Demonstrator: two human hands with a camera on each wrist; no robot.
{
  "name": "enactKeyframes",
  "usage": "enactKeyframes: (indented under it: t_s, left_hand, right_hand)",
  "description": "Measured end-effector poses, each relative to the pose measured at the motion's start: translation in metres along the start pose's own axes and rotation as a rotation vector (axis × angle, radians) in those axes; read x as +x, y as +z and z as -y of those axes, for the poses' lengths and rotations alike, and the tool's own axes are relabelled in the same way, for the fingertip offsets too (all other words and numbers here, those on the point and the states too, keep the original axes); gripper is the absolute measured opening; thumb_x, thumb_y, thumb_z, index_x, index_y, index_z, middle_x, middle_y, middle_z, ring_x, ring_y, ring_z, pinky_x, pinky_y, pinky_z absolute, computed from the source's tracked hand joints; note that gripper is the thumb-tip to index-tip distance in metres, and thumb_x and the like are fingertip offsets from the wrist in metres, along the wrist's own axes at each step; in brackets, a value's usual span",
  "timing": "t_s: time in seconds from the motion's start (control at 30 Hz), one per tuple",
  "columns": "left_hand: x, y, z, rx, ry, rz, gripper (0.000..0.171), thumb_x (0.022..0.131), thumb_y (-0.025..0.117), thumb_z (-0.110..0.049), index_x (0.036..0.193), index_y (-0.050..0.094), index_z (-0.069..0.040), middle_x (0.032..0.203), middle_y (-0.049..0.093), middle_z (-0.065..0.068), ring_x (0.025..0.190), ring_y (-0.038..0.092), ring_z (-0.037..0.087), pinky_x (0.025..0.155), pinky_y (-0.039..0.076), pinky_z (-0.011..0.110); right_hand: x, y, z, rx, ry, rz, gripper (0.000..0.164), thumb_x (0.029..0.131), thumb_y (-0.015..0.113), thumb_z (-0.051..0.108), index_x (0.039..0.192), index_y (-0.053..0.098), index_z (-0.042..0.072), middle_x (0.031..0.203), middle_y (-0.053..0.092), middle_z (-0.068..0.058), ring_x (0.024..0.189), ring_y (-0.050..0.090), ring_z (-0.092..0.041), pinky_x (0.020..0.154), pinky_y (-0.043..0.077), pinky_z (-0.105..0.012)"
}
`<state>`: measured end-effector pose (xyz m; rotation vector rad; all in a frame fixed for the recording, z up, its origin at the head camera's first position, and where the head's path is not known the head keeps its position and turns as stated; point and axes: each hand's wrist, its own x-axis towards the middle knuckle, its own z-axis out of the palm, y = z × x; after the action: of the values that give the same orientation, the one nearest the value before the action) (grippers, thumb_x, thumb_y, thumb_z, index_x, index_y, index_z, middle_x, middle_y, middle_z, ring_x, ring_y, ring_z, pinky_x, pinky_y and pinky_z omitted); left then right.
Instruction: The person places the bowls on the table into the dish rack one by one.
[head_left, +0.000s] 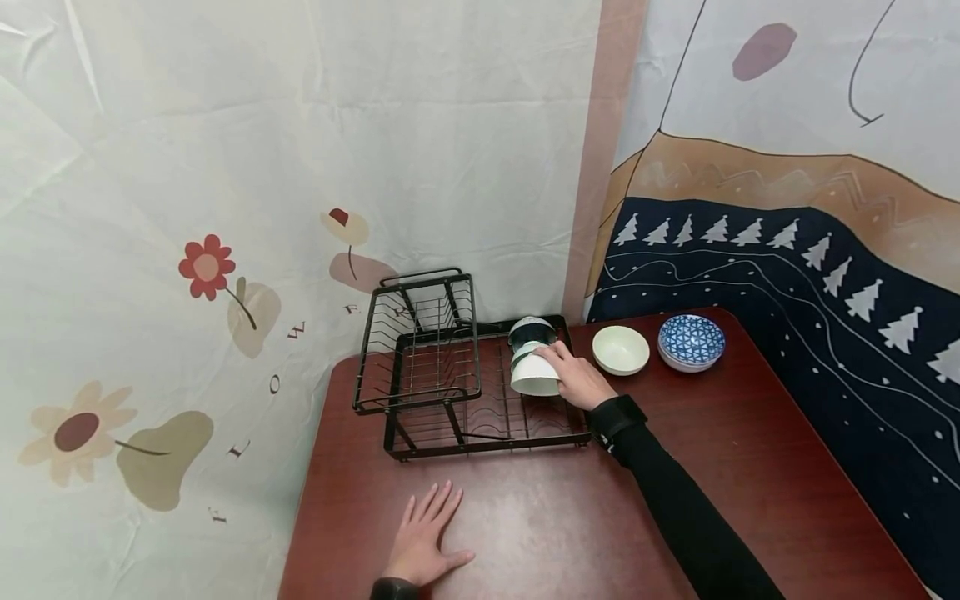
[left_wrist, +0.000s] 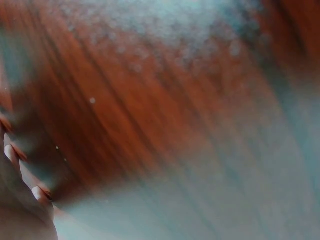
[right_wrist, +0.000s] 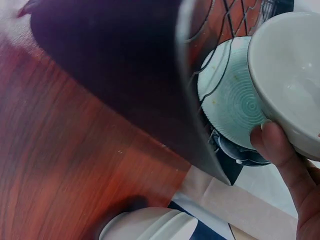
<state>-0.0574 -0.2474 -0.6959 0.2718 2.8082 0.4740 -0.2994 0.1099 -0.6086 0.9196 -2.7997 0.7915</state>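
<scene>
My right hand [head_left: 577,379] grips a white bowl [head_left: 536,379], tilted on its side over the right part of a black wire dish rack [head_left: 486,450]. In the right wrist view the bowl [right_wrist: 292,65] shows its smooth inside, with fingers at its rim. Just behind it in the rack stands a pale green bowl [right_wrist: 230,100] with ringed ridges, partly hidden by the white one. A dark-banded bowl [head_left: 534,332] sits farther back. My left hand [head_left: 423,537] rests on the table [head_left: 540,525] in front of the rack, fingers spread.
Right of the rack stands a cream bowl [head_left: 621,350], and beside it a stack of bowls [head_left: 692,340] topped by a blue-and-white patterned one. A raised upper basket [head_left: 420,342] covers the rack's left side. Fabric-covered walls [head_left: 480,167] close off the table's back and sides.
</scene>
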Motion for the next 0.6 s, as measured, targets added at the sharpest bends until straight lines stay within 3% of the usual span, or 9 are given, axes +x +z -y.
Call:
enactKeyframes:
  t_s: [0.6]
  left_hand:
    - [0.000, 0.002, 0.002, 0.002, 0.012, -0.009, 0.104, 0.084, 0.077, -0.079, 0.171, 0.045, -0.032, 0.181, 0.040, 0.003, 0.167, 0.036, 0.038, 0.136, 0.024, 0.071]
  right_hand:
    - [-0.007, 0.015, -0.016, -0.094, -0.081, -0.020, 0.070, 0.087, 0.075, -0.018, 0.150, 0.061, 0.010, 0.138, 0.060, -0.016, 0.063, 0.055, -0.017, 0.059, 0.046, -0.025]
